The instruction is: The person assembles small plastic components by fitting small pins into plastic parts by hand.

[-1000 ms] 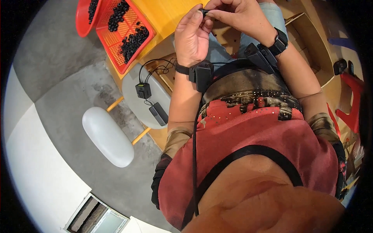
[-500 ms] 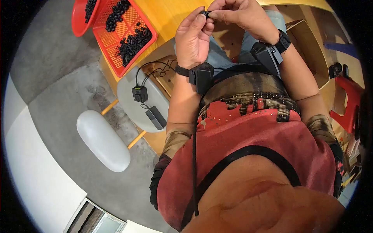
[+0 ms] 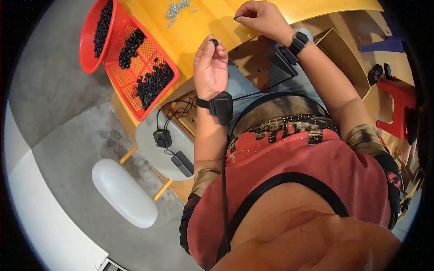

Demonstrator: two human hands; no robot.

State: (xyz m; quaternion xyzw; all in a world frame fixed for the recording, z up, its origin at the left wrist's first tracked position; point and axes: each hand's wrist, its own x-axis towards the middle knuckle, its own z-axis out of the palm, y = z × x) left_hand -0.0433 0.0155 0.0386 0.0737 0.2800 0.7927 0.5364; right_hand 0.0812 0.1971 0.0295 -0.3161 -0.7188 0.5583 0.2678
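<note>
A small round black knob-like part (image 3: pixel 214 42) is pinched between the thumb and fingers of my left hand (image 3: pixel 211 67), at the table's near edge. My right hand (image 3: pixel 266 21) is apart from it, further right and a little farther away, its thumb and forefinger closed on a tiny dark piece (image 3: pixel 235 19) whose kind is too small to make out. To the left, a red perforated basket (image 3: pixel 143 115) holds round black parts (image 3: pixel 131 49) and a heap of smaller black pieces (image 3: pixel 153 85). Small silver screw-like parts (image 3: pixel 176 11) lie loose on the yellow table (image 3: pixel 199 29).
A red bowl (image 3: pixel 86 49) of black pieces overhangs the basket's left side. Left of me stands a grey chair (image 3: pixel 144 131) carrying a small black box (image 3: pixel 182 163) and cables. An open cardboard box (image 3: pixel 346 63) and a red stool (image 3: pixel 398 108) are at the right.
My hands have come apart; earlier both were together on the black part. The left keeps it, while the right has moved away to the right. The view has tilted, bringing the silver parts in.
</note>
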